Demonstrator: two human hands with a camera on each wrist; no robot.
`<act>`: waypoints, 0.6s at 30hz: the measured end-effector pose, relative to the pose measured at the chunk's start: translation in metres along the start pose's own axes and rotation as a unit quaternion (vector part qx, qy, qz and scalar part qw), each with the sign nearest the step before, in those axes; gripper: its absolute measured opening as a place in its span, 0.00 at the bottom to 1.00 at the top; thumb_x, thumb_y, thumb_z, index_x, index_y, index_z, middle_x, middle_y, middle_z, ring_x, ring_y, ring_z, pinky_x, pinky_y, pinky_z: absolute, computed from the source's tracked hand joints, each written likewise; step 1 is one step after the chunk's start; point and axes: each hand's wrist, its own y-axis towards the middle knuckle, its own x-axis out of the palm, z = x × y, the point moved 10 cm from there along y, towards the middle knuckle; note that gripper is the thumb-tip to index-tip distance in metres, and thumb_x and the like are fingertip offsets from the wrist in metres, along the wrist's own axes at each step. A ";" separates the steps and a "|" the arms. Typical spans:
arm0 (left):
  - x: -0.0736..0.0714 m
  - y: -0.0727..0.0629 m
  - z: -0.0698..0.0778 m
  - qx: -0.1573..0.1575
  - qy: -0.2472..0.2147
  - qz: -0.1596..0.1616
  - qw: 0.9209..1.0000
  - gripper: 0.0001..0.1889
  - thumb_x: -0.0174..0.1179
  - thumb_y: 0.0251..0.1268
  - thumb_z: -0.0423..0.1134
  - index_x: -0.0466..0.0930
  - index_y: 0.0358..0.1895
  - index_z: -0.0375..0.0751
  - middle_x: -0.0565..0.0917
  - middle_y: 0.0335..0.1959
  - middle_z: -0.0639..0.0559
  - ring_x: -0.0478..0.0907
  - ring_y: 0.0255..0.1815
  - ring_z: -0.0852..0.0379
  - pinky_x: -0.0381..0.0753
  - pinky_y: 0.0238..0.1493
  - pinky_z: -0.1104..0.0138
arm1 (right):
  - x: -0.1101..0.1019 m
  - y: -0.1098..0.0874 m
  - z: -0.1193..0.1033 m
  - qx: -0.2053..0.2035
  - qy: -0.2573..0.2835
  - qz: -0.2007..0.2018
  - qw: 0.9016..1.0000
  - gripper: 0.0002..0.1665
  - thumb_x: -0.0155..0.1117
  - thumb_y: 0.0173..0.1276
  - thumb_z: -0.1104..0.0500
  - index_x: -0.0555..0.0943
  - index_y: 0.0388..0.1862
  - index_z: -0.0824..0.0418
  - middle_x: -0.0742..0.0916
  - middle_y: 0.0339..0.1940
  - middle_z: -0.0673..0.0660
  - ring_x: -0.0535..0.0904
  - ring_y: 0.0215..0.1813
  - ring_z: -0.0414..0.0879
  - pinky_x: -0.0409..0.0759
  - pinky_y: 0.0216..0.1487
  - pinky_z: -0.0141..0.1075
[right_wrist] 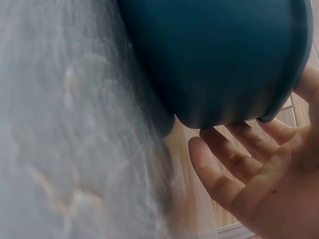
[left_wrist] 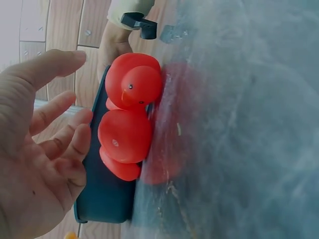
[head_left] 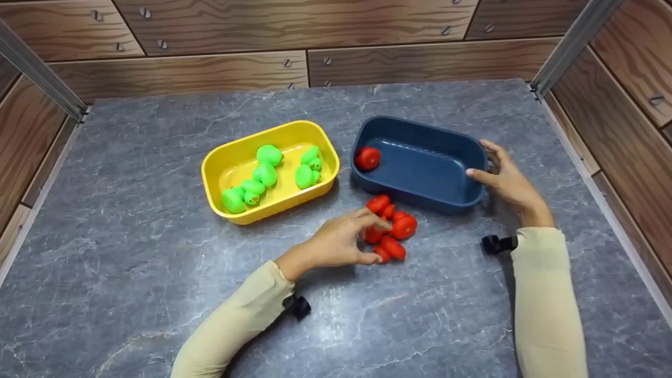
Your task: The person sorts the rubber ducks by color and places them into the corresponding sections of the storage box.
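Note:
A small heap of red toy ducks (head_left: 403,226) lies on the grey marble tabletop (head_left: 157,262) just in front of a dark blue tray (head_left: 420,128). My left hand (head_left: 375,239) hovers at the heap's left side, fingers relaxed and spread. In the left wrist view the hand (left_wrist: 45,149) is open beside the red ducks (left_wrist: 134,84), gripping none, with the blue tray (left_wrist: 104,199) behind them. One red duck (head_left: 367,157) sits in the tray's left corner. My right hand (head_left: 504,178) rests against the tray's right end, thumb on the rim; its fingers (right_wrist: 224,159) lie loosely by the tray wall (right_wrist: 214,55).
A yellow tray (head_left: 273,126) to the left of the blue one holds several green toy ducks (head_left: 266,173). Wood-patterned walls enclose the table at the back and both sides. A black camera mount (head_left: 499,244) sits on each wrist.

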 end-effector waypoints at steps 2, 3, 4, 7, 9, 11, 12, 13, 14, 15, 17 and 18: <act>0.001 0.000 0.000 -0.002 0.012 -0.003 1.000 0.27 0.72 0.51 0.49 0.77 0.57 0.58 0.76 0.53 0.60 0.75 0.39 0.57 0.71 0.38 0.68 | 0.000 0.001 0.000 0.003 -0.003 0.000 1.000 0.53 0.62 0.69 0.53 0.37 0.79 0.50 0.48 0.80 0.61 0.48 0.79 0.60 0.68 0.66 0.36; 0.002 0.000 0.000 -0.001 0.017 -0.004 1.000 0.27 0.72 0.51 0.49 0.77 0.57 0.58 0.75 0.52 0.60 0.74 0.37 0.58 0.70 0.37 0.69 | 0.000 0.001 0.000 0.004 -0.006 0.000 1.000 0.53 0.62 0.69 0.53 0.37 0.79 0.50 0.47 0.80 0.61 0.47 0.79 0.60 0.66 0.68 0.40; 0.002 0.000 0.001 0.000 0.022 -0.004 1.000 0.26 0.72 0.51 0.48 0.77 0.57 0.58 0.75 0.52 0.60 0.74 0.35 0.59 0.70 0.36 0.69 | 0.000 0.001 0.000 0.005 -0.008 0.000 1.000 0.53 0.61 0.69 0.53 0.37 0.79 0.50 0.47 0.80 0.61 0.47 0.79 0.60 0.64 0.70 0.44; 0.003 0.001 0.003 0.005 0.034 -0.002 0.999 0.25 0.72 0.51 0.48 0.78 0.55 0.57 0.75 0.51 0.60 0.72 0.34 0.61 0.70 0.35 0.69 | -0.001 0.002 0.001 0.002 -0.008 0.000 1.000 0.53 0.62 0.69 0.53 0.37 0.79 0.50 0.47 0.81 0.61 0.47 0.79 0.59 0.62 0.71 0.47; 0.004 0.002 0.005 0.008 0.043 -0.003 0.999 0.25 0.72 0.51 0.48 0.78 0.55 0.57 0.76 0.51 0.60 0.72 0.35 0.61 0.70 0.35 0.69 | -0.001 0.002 0.000 0.001 -0.008 0.001 1.000 0.53 0.62 0.69 0.53 0.38 0.79 0.49 0.48 0.81 0.61 0.48 0.79 0.59 0.64 0.70 0.42; 0.006 0.004 0.006 0.012 0.055 -0.007 0.998 0.25 0.72 0.52 0.48 0.78 0.55 0.57 0.76 0.52 0.61 0.73 0.36 0.61 0.71 0.36 0.69 | -0.001 0.001 0.000 0.000 -0.003 0.001 1.000 0.53 0.62 0.69 0.53 0.38 0.79 0.50 0.48 0.80 0.61 0.48 0.79 0.59 0.67 0.67 0.37; 0.007 0.005 0.007 0.014 0.061 -0.010 0.998 0.25 0.71 0.52 0.48 0.78 0.55 0.57 0.76 0.52 0.61 0.73 0.37 0.61 0.71 0.36 0.69 | -0.002 0.001 0.000 0.000 -0.001 0.003 1.000 0.53 0.62 0.69 0.53 0.38 0.79 0.50 0.48 0.80 0.61 0.49 0.78 0.59 0.68 0.64 0.33; 0.009 0.005 0.008 0.016 0.066 -0.014 0.998 0.25 0.71 0.52 0.48 0.78 0.56 0.57 0.75 0.53 0.61 0.73 0.38 0.60 0.72 0.37 0.69 | -0.002 0.000 0.000 0.000 0.002 0.003 1.000 0.53 0.62 0.69 0.53 0.38 0.79 0.50 0.49 0.80 0.61 0.49 0.78 0.60 0.69 0.62 0.30; 0.010 0.006 0.009 0.017 0.071 -0.017 0.997 0.25 0.71 0.52 0.47 0.78 0.56 0.56 0.75 0.53 0.61 0.74 0.38 0.60 0.72 0.37 0.69 | -0.002 0.000 0.000 0.000 0.004 0.003 1.000 0.53 0.62 0.69 0.53 0.39 0.79 0.50 0.49 0.80 0.61 0.50 0.78 0.60 0.70 0.59 0.27; 0.011 0.006 0.010 0.017 0.077 -0.019 0.997 0.25 0.71 0.52 0.47 0.78 0.56 0.56 0.75 0.54 0.61 0.74 0.39 0.60 0.72 0.37 0.69 | -0.001 0.000 0.000 -0.001 0.007 0.003 1.000 0.53 0.62 0.69 0.54 0.39 0.79 0.50 0.49 0.80 0.62 0.50 0.78 0.60 0.70 0.56 0.24; 0.013 0.007 0.010 0.018 0.084 -0.024 0.996 0.25 0.71 0.52 0.47 0.77 0.56 0.56 0.75 0.55 0.60 0.74 0.40 0.60 0.72 0.37 0.68 | -0.001 0.001 0.000 -0.001 0.011 0.001 1.000 0.53 0.62 0.69 0.54 0.39 0.79 0.50 0.49 0.80 0.62 0.51 0.77 0.60 0.71 0.52 0.21; 0.014 0.008 0.010 0.019 0.087 -0.026 0.996 0.25 0.71 0.52 0.46 0.77 0.56 0.56 0.75 0.55 0.60 0.74 0.40 0.59 0.73 0.37 0.68 | -0.001 0.001 0.000 -0.002 0.011 0.001 1.000 0.53 0.62 0.69 0.54 0.39 0.79 0.50 0.49 0.80 0.62 0.52 0.77 0.60 0.71 0.51 0.20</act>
